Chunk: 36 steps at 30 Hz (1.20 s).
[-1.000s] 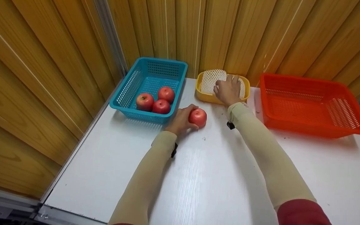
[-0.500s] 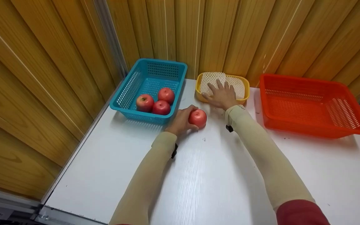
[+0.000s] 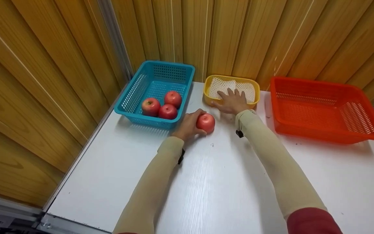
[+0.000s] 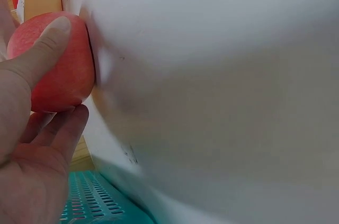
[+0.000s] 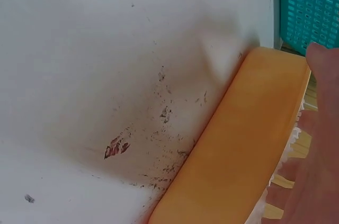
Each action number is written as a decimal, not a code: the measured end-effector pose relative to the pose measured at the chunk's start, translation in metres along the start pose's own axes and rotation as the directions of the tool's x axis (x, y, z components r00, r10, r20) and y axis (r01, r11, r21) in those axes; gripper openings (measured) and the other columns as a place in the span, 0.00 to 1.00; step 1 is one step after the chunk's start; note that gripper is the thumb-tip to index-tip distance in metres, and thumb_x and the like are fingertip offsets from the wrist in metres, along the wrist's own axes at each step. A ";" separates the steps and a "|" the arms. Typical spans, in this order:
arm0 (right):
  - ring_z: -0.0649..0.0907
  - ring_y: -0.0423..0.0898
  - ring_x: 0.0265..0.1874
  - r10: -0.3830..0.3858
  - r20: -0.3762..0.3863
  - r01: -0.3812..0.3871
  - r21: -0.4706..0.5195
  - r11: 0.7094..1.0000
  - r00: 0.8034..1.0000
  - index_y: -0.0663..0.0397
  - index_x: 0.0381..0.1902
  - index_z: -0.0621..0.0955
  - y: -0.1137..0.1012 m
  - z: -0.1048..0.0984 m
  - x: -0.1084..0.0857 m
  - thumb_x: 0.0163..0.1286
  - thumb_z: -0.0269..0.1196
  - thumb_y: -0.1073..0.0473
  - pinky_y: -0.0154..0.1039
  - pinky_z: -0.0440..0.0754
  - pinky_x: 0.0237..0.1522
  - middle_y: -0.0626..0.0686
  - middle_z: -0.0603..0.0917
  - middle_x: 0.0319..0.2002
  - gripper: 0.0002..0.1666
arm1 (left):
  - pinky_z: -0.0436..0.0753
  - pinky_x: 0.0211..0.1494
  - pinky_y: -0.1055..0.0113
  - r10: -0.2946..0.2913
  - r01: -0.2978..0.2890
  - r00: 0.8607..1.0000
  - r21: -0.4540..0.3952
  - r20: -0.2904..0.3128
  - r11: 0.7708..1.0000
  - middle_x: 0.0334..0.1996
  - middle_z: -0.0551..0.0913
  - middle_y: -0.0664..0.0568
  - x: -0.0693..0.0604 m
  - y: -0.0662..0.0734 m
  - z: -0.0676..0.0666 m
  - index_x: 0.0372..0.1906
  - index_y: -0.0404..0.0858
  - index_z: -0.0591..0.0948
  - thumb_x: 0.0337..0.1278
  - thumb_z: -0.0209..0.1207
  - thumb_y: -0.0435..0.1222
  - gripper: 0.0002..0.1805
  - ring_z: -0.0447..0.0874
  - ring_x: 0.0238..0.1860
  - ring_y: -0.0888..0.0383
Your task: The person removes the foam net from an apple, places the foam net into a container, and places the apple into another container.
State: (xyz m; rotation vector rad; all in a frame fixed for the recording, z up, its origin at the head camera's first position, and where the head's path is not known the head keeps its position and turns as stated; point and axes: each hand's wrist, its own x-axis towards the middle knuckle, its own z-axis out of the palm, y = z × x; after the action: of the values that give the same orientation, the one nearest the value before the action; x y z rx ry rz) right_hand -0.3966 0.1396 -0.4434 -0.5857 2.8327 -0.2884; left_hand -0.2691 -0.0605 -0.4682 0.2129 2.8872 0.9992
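Observation:
My left hand (image 3: 187, 126) grips a red apple (image 3: 206, 123) that sits on the white table; in the left wrist view the thumb lies across the apple (image 4: 66, 73) and the fingers reach beneath its lower side. White foam fruit nets (image 3: 221, 85) lie in a small yellow basket (image 3: 207, 99) at the back. Over its front rim is my right hand (image 3: 234, 103), fingers spread on or just above the nets; contact is unclear. In the right wrist view the basket's wall (image 5: 233, 144) hides most of the nets.
A blue basket (image 3: 135, 86) with three red apples (image 3: 167, 111) stands at the left, close to my left hand. To the right is a larger red-orange basket (image 3: 313, 133). A wood-panelled wall (image 3: 226, 39) rises behind the table.
My right hand has gone from bent fingers over the nets to spread fingers, drawing back slightly toward the front rim. The left net sits lower in the basket. My left hand has stayed on the apple.

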 end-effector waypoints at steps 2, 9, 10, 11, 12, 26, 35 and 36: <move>0.47 0.72 0.78 -0.003 -0.001 0.003 0.001 1.000 1.000 0.39 0.82 0.57 0.000 0.001 0.000 0.73 0.47 0.23 0.71 0.36 0.75 0.66 0.51 0.81 0.49 | 0.72 0.72 0.55 0.008 -0.008 1.000 0.015 0.002 1.000 0.66 0.79 0.54 0.001 0.000 0.000 0.71 0.51 0.71 0.49 0.78 0.45 0.42 0.74 0.66 0.54; 0.45 0.73 0.78 -0.019 -0.049 0.018 -0.022 1.000 0.999 0.39 0.82 0.60 0.002 0.001 0.001 0.71 0.49 0.23 0.70 0.34 0.75 0.66 0.53 0.80 0.50 | 0.75 0.69 0.53 -0.023 0.021 0.999 0.059 0.042 0.998 0.64 0.79 0.51 0.007 0.007 -0.004 0.70 0.50 0.70 0.49 0.79 0.44 0.43 0.74 0.64 0.52; 0.45 0.74 0.78 -0.023 -0.053 0.022 -0.025 0.999 0.998 0.39 0.81 0.60 0.003 0.001 0.001 0.71 0.50 0.23 0.70 0.34 0.75 0.66 0.53 0.80 0.50 | 0.76 0.69 0.53 -0.028 0.024 0.998 0.077 0.052 0.997 0.63 0.79 0.51 0.008 0.010 -0.005 0.70 0.49 0.70 0.48 0.79 0.43 0.43 0.74 0.64 0.52; 0.44 0.74 0.78 -0.025 -0.055 0.024 -0.029 0.999 0.998 0.39 0.82 0.60 0.003 0.001 0.001 0.70 0.50 0.23 0.70 0.34 0.75 0.66 0.53 0.80 0.50 | 0.76 0.69 0.53 -0.035 0.029 0.997 0.098 0.066 0.995 0.64 0.79 0.50 0.009 0.012 -0.006 0.71 0.48 0.69 0.48 0.79 0.42 0.45 0.73 0.65 0.52; 0.44 0.74 0.78 -0.029 -0.055 0.027 -0.029 0.999 0.998 0.39 0.82 0.60 0.003 0.001 0.001 0.70 0.51 0.23 0.69 0.33 0.75 0.66 0.53 0.80 0.50 | 0.76 0.69 0.53 -0.043 0.033 0.996 0.127 0.083 0.991 0.65 0.78 0.49 0.010 0.015 -0.007 0.73 0.47 0.68 0.48 0.79 0.41 0.47 0.73 0.66 0.51; 0.43 0.69 0.80 -0.130 -0.165 0.127 -0.023 0.992 0.978 0.31 0.83 0.55 0.011 0.015 -0.004 0.61 0.58 0.18 0.66 0.33 0.76 0.59 0.47 0.83 0.58 | 0.79 0.66 0.54 -0.072 0.002 0.974 0.312 0.215 0.950 0.66 0.76 0.47 0.011 0.034 -0.013 0.83 0.51 0.54 0.52 0.77 0.39 0.58 0.73 0.66 0.51; 0.44 0.67 0.80 -0.197 -0.204 0.199 -0.009 0.980 0.959 0.31 0.83 0.54 0.011 0.017 -0.008 0.63 0.61 0.22 0.66 0.36 0.77 0.58 0.47 0.83 0.57 | 0.82 0.61 0.59 0.068 -0.130 0.977 0.313 0.201 0.941 0.56 0.80 0.45 0.016 0.040 -0.022 0.69 0.45 0.70 0.52 0.77 0.42 0.40 0.79 0.57 0.51; 0.44 0.67 0.80 -0.197 -0.205 0.201 -0.004 0.980 0.959 0.31 0.83 0.54 0.011 0.017 -0.008 0.63 0.62 0.24 0.66 0.36 0.77 0.58 0.47 0.83 0.56 | 0.82 0.61 0.59 0.079 -0.138 0.978 0.314 0.194 0.939 0.56 0.81 0.45 0.016 0.040 -0.024 0.68 0.44 0.71 0.52 0.77 0.42 0.39 0.79 0.57 0.51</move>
State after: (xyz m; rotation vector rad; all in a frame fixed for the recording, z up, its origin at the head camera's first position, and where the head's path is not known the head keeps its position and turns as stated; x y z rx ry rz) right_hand -0.3885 0.1503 -0.4606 -0.8884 2.9646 -0.4314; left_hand -0.2836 -0.0414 -0.4249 0.4632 2.8785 0.4746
